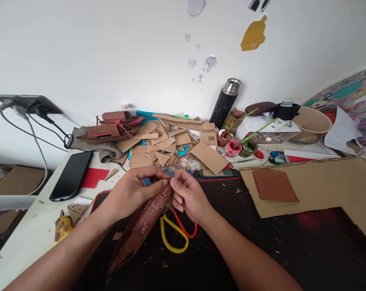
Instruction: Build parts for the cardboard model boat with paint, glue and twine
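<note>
A brown-painted model boat hull (142, 224), long and pointed, slants across the dark mat with its near tip toward me. My left hand (134, 188) pinches its far end between thumb and fingers. At that same tip, my right hand (186, 192) also has its thumb and forefinger pressed together on the hull. The paint inside the hull looks glossy. Just beneath and to the right lie scissors (174, 238) with one yellow and one red handle, their blades partly hidden by the hull and my right hand.
Cardboard scraps (161, 141) pile up behind my hands. Two brown model boats (104, 131) sit at the back left, near a phone (71, 176). Paint jars (233, 148), a black thermos (225, 103) and a cardboard sheet (328, 182) with a brown square (274, 186) are on the right.
</note>
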The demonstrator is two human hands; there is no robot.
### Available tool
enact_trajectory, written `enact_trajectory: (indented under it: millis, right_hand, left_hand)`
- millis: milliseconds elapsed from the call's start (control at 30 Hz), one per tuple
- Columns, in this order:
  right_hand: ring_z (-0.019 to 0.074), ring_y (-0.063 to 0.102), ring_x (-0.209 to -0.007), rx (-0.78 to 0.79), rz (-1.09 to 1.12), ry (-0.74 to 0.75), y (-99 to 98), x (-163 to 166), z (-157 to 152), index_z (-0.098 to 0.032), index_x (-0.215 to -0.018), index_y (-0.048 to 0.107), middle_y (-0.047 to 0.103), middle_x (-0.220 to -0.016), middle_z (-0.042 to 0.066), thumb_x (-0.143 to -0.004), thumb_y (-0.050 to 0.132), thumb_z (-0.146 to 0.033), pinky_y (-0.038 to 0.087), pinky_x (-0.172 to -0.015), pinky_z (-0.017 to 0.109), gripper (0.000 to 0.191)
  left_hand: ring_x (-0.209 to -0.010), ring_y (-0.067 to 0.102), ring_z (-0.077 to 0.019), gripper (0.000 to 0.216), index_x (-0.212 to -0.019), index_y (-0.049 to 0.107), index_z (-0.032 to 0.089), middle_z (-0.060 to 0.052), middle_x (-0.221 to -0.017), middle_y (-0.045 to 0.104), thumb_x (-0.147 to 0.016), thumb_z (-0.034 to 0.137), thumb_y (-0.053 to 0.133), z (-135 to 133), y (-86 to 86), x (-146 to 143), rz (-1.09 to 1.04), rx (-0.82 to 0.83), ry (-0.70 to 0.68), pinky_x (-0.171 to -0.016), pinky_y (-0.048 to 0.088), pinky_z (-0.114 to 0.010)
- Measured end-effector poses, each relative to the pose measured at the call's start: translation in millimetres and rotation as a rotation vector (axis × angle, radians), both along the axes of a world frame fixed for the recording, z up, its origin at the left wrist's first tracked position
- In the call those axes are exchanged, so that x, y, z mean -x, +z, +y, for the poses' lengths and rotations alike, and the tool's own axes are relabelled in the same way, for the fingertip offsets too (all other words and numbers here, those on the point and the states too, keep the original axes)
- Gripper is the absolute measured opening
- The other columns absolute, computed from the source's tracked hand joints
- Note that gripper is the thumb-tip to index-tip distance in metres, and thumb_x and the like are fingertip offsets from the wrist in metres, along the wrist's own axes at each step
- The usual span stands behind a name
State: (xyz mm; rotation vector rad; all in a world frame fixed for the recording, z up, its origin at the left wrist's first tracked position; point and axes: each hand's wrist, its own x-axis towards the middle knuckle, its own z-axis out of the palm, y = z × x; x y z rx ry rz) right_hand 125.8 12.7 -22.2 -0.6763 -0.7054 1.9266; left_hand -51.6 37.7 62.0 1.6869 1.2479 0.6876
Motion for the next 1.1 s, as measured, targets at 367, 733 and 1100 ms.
enact_trajectory:
  millis: [367, 733, 1100]
  right_hand:
    - [0.0046, 0.031, -0.036, 0.0, -0.015, -0.018, 0.4, 0, 0, -0.024, -0.085, 0.052, 0.044, -0.049, -0.015, -0.088, 0.087, -0.054, 0.029, -0.035, 0.016, 0.047]
    - [0.0043, 0.034, -0.034, -0.003, -0.135, -0.03, 6.5, -1, 2, -0.024, -0.082, 0.049, 0.047, -0.048, -0.014, -0.084, 0.085, -0.063, 0.029, -0.036, 0.016, 0.054]
    - [0.006, 0.039, -0.034, -0.016, -0.224, -0.029, 6.9, -2, 3, -0.024, -0.083, 0.05, 0.048, -0.048, -0.013, -0.084, 0.082, -0.064, 0.028, -0.037, 0.018, 0.051]
  left_hand:
    - [-0.082, 0.075, -0.0199, 0.023, -0.088, 0.084, 0.025, 0.0, -0.086, 0.083, -0.09, 0.045, 0.074, 4, -2.4, 4, 0.015, 0.025, -0.015, -0.08, 0.057, -0.027]
    - [-0.082, 0.075, -0.0213, 0.021, -0.092, 0.08, 0.024, -0.001, -0.087, 0.082, -0.087, 0.044, 0.074, 11, -8.9, 3, 0.048, 0.044, -0.004, -0.081, 0.059, -0.03]
    - [-0.077, 0.069, -0.0199, 0.026, -0.086, 0.072, 0.022, -0.001, -0.082, 0.076, -0.086, 0.048, 0.074, 8, -12.2, 4, 0.079, 0.021, 0.034, -0.075, 0.057, -0.031]
